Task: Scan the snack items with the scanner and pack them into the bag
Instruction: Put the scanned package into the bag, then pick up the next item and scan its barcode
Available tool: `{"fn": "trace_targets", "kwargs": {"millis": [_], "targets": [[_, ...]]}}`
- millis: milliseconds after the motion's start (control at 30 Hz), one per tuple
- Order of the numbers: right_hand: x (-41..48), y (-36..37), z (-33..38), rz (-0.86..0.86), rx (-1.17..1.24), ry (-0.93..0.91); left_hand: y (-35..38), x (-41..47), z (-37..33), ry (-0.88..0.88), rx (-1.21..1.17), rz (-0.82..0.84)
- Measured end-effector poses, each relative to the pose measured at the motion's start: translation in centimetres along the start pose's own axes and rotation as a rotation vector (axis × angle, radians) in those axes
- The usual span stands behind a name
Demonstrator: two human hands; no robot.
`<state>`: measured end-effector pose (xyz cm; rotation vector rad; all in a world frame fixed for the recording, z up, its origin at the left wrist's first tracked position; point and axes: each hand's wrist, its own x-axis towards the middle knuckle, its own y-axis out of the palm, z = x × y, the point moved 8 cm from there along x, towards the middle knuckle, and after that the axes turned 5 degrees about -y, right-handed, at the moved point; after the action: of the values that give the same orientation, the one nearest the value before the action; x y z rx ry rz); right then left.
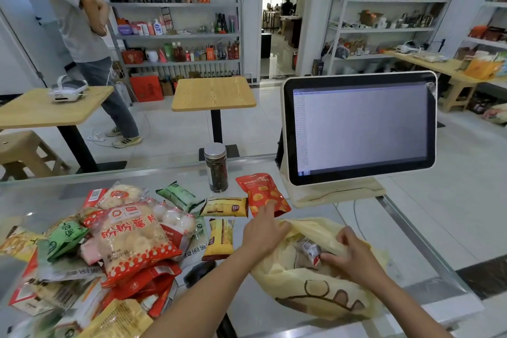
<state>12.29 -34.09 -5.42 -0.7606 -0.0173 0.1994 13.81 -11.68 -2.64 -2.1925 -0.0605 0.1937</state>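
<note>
Left hand (263,233) grips rim of yellow bag (315,291), lower centre, likely to keep mouth open. Right hand (349,256) pinches small packet (310,251) inside mouth. Scanner (199,271) lies on desk (41,200). Snack pile (129,241) waits lower left.

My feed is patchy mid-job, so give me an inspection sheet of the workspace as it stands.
Surface: glass counter, snacks spread across its left half.
Job's things: yellow bag open at the near edge; small packet in its mouth; snack pile unpacked on the left; red pouch just beyond the bag; dark object, probably the scanner, lying by the pile.
Clutter: silver-lidded jar upright behind the snacks.
Grippers: left hand grips the bag's rim, one finger on the red pouch; right hand pinches the small packet.
Cables: pale cable by the screen stand.
Surroundings: stocked shelves, wooden tables, a person standing far left.
</note>
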Motion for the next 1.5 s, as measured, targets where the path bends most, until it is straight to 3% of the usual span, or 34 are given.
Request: {"fn": "trace_targets", "kwargs": {"millis": [100, 333, 667, 800, 1033, 1267, 1500], "targets": [[-0.3, -0.7, 0.4, -0.095, 0.035, -0.01, -1.6, 0.0, -0.8, 0.125, 0.26, -0.12], [0.0, -0.3, 1.1, -0.093, 0.073, -0.061, 1.3, 1.0, 2.1, 0.011, 0.337, 0.158], [-0.1, -1.1, 1.5, -0.275, 0.122, -0.102, 1.4, 0.7, 2.1, 0.025, 0.437, 0.258], [-0.2, -1.6, 1.4, -0.342, 0.158, -0.11, 0.5, 0.9, 2.0, -0.003, 0.319, 0.266], [0.9, -1.4, 4.9, -0.364, 0.142, -0.196, -5.7, 1.4, 1.0, 0.102, -0.03, 0.024], [6.3, 1.5, 9.5, -0.274, 0.061, -0.311, -13.7, -2.3, 0.5, 0.13, -0.468, -0.094], [10.6, 5.2, 10.7, -0.196, -0.048, -0.321, -19.9, -8.0, 1.7, 0.12, -0.709, -0.267]]}}
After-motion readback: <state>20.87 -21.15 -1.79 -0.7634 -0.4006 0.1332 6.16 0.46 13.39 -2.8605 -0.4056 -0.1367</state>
